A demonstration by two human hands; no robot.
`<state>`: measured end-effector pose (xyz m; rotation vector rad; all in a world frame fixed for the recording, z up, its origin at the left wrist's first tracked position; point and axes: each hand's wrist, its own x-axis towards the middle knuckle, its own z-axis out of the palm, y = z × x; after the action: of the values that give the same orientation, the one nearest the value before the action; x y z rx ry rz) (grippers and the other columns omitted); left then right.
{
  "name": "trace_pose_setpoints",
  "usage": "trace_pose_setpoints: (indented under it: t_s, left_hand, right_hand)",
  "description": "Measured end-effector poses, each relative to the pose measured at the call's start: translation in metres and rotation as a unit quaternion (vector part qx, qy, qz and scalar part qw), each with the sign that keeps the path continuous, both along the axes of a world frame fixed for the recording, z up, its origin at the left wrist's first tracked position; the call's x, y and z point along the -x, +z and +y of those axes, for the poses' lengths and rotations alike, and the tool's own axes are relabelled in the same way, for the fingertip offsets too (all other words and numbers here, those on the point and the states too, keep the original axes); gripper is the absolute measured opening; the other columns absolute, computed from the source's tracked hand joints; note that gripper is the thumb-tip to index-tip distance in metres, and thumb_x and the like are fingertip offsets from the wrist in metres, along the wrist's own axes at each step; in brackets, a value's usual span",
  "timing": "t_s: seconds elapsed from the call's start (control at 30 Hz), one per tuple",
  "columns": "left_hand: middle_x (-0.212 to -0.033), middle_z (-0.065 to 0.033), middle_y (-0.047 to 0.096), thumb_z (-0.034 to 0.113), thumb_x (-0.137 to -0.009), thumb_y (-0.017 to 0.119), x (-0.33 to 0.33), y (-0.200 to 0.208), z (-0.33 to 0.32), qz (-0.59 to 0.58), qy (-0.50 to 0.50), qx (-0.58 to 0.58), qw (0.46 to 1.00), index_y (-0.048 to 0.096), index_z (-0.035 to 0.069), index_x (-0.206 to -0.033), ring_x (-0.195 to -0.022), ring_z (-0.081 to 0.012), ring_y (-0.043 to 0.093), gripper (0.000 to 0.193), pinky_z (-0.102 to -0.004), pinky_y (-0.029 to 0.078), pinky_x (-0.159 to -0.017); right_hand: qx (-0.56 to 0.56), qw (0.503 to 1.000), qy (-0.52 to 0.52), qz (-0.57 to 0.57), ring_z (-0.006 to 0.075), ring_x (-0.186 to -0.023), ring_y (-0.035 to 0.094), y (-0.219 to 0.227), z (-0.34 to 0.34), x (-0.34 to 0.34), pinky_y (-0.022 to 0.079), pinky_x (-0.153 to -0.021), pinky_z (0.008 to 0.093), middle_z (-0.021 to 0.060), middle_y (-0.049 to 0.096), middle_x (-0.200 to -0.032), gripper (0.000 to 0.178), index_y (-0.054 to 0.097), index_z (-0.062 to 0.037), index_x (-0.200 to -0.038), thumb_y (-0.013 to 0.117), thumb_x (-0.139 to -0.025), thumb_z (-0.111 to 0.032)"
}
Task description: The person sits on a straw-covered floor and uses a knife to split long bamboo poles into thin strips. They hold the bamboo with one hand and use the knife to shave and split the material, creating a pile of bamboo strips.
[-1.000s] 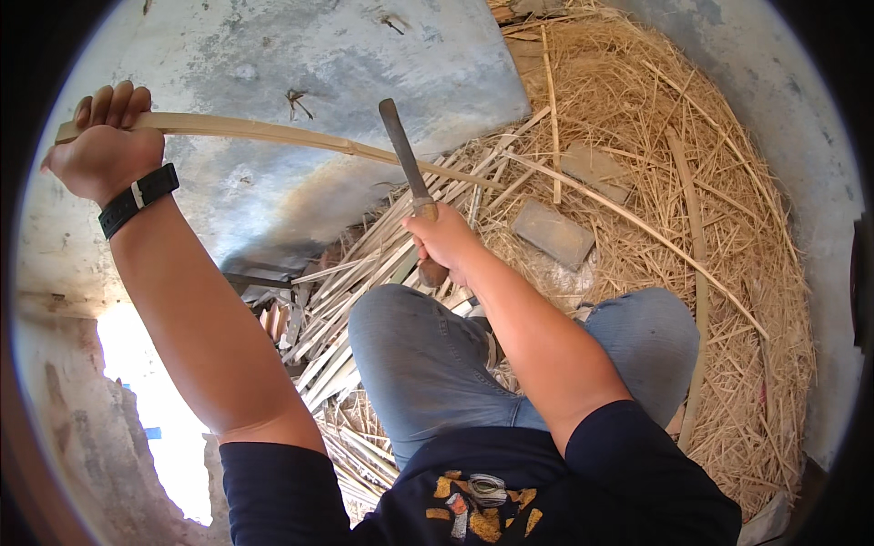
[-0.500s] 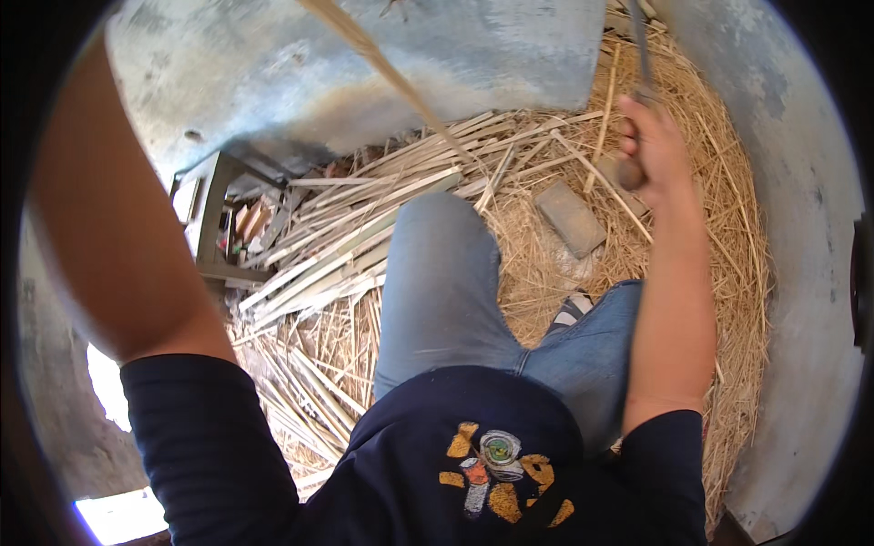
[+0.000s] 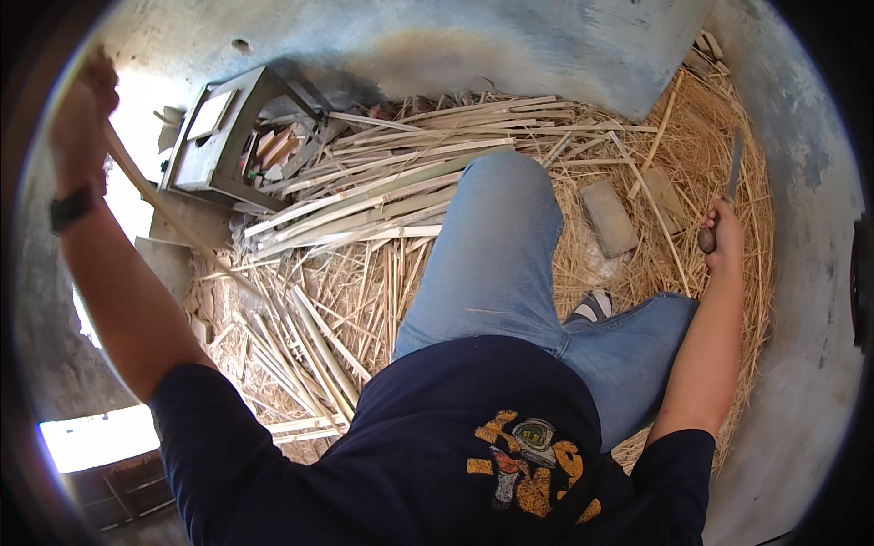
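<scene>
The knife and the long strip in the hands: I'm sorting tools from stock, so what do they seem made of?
The knife in the right hand looks like dull grey metal, flat and unpolished, with a brown, probably wooden handle. The strip held by the left hand looks like split cane or bamboo: pale tan, matte and thin, matching the pile of strips on the floor.

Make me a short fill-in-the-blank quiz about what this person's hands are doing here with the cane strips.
The right hand grips a ____ by its handle.
The left hand, raised high, holds a long ____ strip.
A black ____ sits on the left wrist.
The grey block lies on the ____.

Missing words: knife; cane; watch; straw
</scene>
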<state>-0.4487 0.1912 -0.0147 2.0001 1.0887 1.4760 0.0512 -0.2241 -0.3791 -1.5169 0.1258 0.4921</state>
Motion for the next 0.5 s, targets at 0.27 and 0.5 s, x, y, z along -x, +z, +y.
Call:
trace_pose_setpoints:
  t_s: [0.27, 0.5]
  left_hand:
    - [-0.073, -0.0101, 0.063, 0.069, -0.099, 0.021, 0.207, -0.208, 0.072, 0.216, 0.278, 0.184, 0.918, 0.061, 0.004, -0.077, -0.069, -0.0255, 0.061, 0.08, -0.0405, 0.047, -0.065]
    - [-0.14, -0.0306, 0.051, 0.072, -0.094, 0.031, 0.309, -0.35, 0.093, 0.395, 0.465, 0.238, 0.756, 0.046, -0.006, -0.141, -0.133, -0.0427, 0.046, 0.093, -0.0466, 0.037, -0.11]
  right_hand:
    - [-0.044, 0.999, -0.021, 0.018, 0.0055, -0.06, 0.047, 0.014, 0.003, 0.007, 0.041, -0.052, 0.019, -0.0026, 0.052, -0.072, 0.02, 0.059, -0.0086, -0.108, 0.067, -0.094, -0.018]
    - [-0.022, 0.999, -0.028, 0.013, 0.0058, -0.061, 0.048, 0.018, -0.001, 0.01, 0.044, -0.051, 0.0201, -0.0032, 0.053, -0.075, 0.022, 0.058, -0.009, -0.115, 0.063, -0.096, -0.017]
